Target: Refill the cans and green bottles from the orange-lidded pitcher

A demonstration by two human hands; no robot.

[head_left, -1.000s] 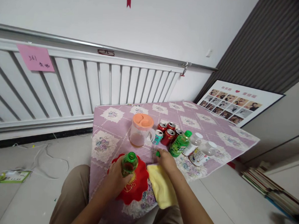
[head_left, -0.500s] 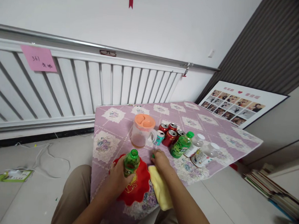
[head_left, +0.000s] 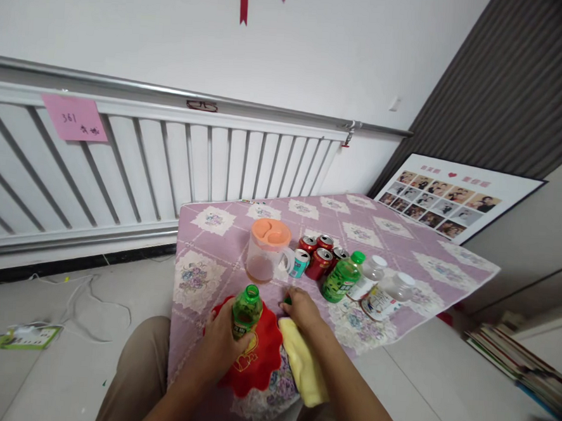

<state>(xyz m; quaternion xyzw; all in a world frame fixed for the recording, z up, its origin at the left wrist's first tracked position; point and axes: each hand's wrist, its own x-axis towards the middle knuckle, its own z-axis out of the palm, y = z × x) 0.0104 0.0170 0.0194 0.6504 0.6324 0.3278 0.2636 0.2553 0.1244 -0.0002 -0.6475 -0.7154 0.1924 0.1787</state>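
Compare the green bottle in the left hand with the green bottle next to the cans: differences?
The held green bottle has no cap; the green bottle by the cans wears a green one. The held bottle stands on the red cloth, gripped by the left hand; the other sits untouched on the purple tablecloth. Both are green plastic with labels.

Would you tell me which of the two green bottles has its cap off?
The green bottle gripped by the left hand on the red cloth; the other green bottle keeps its cap.
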